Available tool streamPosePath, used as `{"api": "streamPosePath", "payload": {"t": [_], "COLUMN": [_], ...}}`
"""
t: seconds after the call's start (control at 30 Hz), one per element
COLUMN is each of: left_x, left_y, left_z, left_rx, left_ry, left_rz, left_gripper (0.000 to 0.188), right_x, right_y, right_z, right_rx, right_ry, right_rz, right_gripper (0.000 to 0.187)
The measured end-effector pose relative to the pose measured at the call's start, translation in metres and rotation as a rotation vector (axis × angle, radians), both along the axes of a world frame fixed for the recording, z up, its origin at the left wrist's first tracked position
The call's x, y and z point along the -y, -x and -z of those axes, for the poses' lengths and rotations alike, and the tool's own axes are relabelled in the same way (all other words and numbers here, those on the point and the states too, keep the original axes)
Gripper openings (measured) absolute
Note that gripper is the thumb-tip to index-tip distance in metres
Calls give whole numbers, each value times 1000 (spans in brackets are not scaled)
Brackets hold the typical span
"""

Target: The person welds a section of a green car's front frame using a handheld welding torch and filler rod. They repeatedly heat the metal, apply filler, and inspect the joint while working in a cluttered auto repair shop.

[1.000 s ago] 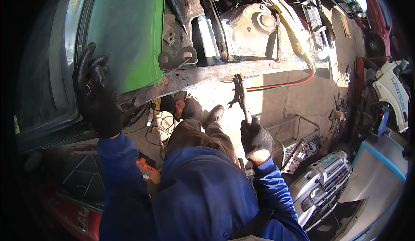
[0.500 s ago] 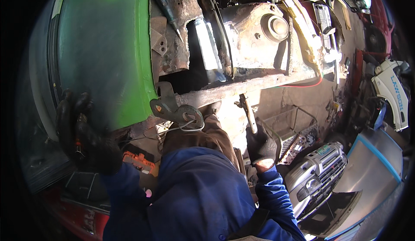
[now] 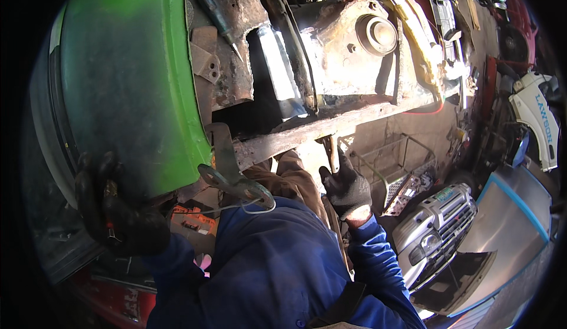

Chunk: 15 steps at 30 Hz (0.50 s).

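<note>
My right hand (image 3: 348,192), in a black glove, is closed round the light-coloured handle of a hammer (image 3: 334,156); its dark head is partly hidden beneath the rusty sill (image 3: 295,141). At the left, beside the green car panel (image 3: 130,87), my left hand (image 3: 121,214) is gloved and in shadow. Its fingers curl round a thin tool with a red band (image 3: 110,225), whose kind I cannot make out. Between my hands a bent metal bracket (image 3: 227,178) with holes sticks out from the bodywork, a pale wire looped by it. A screwdriver (image 3: 214,13) lies on rusty metal.
Beyond the sill is a round strut mount (image 3: 377,35) in bright sun. A wire-frame crate (image 3: 398,163), a silver car front (image 3: 434,231) and a blue-taped panel (image 3: 514,217) lie at the right. An orange item (image 3: 194,220) sits low, left of my body.
My right hand has moved up and slightly left with the hammer, bringing its head to the sill. My left hand sits slightly lower in view, still gripping its tool. The view has shifted a little.
</note>
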<state>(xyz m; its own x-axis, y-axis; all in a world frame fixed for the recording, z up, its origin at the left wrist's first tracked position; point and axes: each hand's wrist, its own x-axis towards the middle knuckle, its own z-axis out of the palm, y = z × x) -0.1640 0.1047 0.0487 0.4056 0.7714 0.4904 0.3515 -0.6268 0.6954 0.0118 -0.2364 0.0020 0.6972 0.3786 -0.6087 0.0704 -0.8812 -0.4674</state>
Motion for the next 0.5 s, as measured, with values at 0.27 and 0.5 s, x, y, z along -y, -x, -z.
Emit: {"api": "streamPosePath", "payload": {"t": [0.27,0.5], "left_x": [4,5], "left_y": [-14,-22], "left_z": [-6,-5], "left_rx": [59,69], "left_ry": [74,-99], "left_rz": [-83,45], "left_gripper": [35,32], "right_x": [-26,-30], "right_y": [-16,-10], "right_z": [23,36], "right_rx": [-237,-84], "right_ry": [24,-297], "right_rz": [-164,-147], "right_gripper": [37,49]}}
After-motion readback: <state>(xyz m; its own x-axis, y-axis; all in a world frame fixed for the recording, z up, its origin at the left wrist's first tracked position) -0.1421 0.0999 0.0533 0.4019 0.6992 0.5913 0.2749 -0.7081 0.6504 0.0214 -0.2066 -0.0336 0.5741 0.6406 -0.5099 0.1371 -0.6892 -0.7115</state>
